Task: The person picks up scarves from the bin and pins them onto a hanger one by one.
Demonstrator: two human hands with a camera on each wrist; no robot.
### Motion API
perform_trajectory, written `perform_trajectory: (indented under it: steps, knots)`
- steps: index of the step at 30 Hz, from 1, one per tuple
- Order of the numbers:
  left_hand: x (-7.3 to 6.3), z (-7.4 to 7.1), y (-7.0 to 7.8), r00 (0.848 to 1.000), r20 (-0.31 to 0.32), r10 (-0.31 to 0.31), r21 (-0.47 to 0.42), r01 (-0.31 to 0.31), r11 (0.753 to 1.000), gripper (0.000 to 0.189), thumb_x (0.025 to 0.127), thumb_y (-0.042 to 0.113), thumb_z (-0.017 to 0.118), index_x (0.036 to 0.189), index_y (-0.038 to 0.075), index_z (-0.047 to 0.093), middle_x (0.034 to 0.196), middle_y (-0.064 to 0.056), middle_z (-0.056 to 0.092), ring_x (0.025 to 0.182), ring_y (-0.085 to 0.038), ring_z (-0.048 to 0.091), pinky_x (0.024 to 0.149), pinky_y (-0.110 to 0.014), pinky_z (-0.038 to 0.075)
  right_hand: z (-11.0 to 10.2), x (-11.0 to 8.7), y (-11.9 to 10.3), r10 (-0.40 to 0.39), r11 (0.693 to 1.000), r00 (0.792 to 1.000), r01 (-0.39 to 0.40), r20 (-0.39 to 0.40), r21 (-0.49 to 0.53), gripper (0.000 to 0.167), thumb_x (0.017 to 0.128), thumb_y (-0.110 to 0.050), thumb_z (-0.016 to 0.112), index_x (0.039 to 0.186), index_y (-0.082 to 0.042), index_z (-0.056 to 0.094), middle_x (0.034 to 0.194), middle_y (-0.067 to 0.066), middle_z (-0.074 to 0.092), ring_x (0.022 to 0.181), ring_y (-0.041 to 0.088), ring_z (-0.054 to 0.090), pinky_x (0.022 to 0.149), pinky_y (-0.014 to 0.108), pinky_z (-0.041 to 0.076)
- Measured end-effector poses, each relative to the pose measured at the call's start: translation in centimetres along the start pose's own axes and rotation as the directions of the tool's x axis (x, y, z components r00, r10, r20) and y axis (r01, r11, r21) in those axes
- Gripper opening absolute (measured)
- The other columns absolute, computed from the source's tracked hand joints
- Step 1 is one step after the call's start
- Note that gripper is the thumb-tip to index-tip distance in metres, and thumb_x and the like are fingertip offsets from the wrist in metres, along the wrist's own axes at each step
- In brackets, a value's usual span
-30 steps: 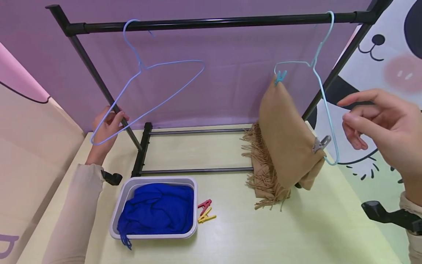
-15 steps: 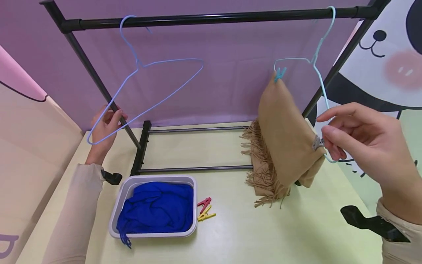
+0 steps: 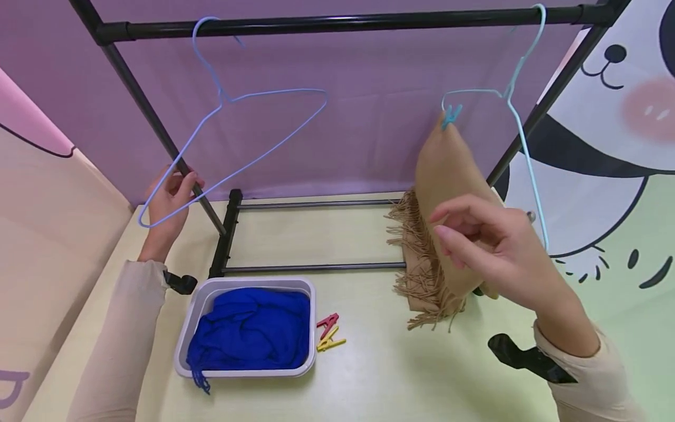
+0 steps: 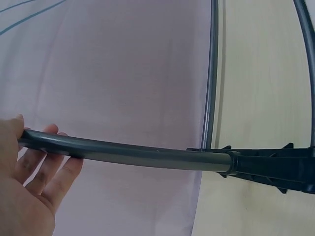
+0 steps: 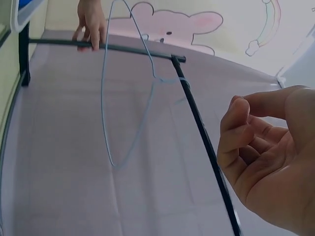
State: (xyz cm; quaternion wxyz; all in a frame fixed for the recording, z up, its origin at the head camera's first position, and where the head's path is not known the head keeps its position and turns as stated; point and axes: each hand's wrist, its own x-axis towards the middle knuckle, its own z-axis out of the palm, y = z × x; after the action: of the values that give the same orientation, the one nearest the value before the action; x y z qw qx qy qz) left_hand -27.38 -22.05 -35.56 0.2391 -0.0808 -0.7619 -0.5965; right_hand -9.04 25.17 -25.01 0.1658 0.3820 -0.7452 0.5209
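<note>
In the head view my left hand (image 3: 167, 211) holds the left post (image 3: 143, 104) of a black drying rack. The left wrist view shows its fingers curled around this post (image 4: 123, 153). My right hand (image 3: 495, 252) hovers at the right with loosely bent fingers and nothing in them. It overlaps a fringed tan scarf (image 3: 453, 167), hiding part of it. A blue clothespin (image 3: 450, 115) fixes the scarf's upper corner to a light blue hanger (image 3: 529, 161). At left, a bare periwinkle hanger (image 3: 285, 91) hangs from the top rail (image 3: 337, 22).
A pale lilac basin (image 3: 263, 283) with a crumpled blue cloth (image 3: 253, 331) stands at front left, some fringe over its rim. Beside it lie a red clothespin (image 3: 328, 322) and a yellow clothespin (image 3: 332, 341). The rack's base bars (image 3: 316, 268) cross the table (image 3: 390, 381).
My right hand has moved left from beyond the right hanger to in front of the tan scarf, now covering the metal clip seen earlier. My left hand has stayed on the post.
</note>
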Motion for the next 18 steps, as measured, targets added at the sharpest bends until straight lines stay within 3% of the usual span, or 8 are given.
perform_trajectory:
  steps: [6,12,15,18]
  knots:
    - [-0.5,-0.8,-0.2,0.998,0.066,0.013,0.118,-0.02,0.993,0.021,0.099,0.012,0.061,0.119,0.005,0.059,0.101,-0.012,0.071,0.088,-0.006,0.068,0.078,-0.016,0.052,2.6,0.7,1.0,0.066,0.995,0.997,-0.063,0.036,-0.082,0.031,0.087,0.017,0.063,0.109,-0.005,0.067,0.069,-0.003,0.06,0.057,0.007,0.052,0.05,0.022,0.043]
    - [-3.0,-1.7,0.4,0.995,0.103,-0.006,0.272,-0.022,0.962,0.042,0.098,0.008,0.058,0.137,0.0,0.049,0.122,-0.021,0.064,0.1,-0.002,0.061,0.077,-0.012,0.047,4.0,1.6,1.8,0.137,0.988,0.988,-0.131,0.075,-0.075,0.023,0.094,0.004,0.062,0.109,-0.012,0.066,0.069,-0.002,0.058,0.053,0.013,0.053,0.049,0.025,0.044]
    - [-4.9,-2.5,1.0,0.989,0.145,0.005,0.317,-0.051,0.947,0.044,0.097,0.008,0.06,0.139,0.001,0.048,0.128,-0.02,0.062,0.108,-0.011,0.061,0.079,-0.009,0.044,4.5,2.1,2.2,0.167,0.985,0.983,-0.162,0.081,-0.064,0.02,0.096,0.0,0.062,0.109,-0.015,0.066,0.069,-0.001,0.057,0.053,0.016,0.053,0.048,0.026,0.043]
    - [-6.8,-3.3,2.1,0.974,0.224,0.015,0.363,-0.098,0.927,0.043,0.097,0.009,0.061,0.138,0.001,0.05,0.129,-0.019,0.061,0.112,-0.026,0.063,0.078,-0.006,0.043,5.3,2.5,2.6,0.179,0.983,0.981,-0.175,0.071,-0.055,0.019,0.096,-0.001,0.062,0.109,-0.014,0.066,0.071,0.0,0.058,0.055,0.016,0.054,0.049,0.026,0.043]
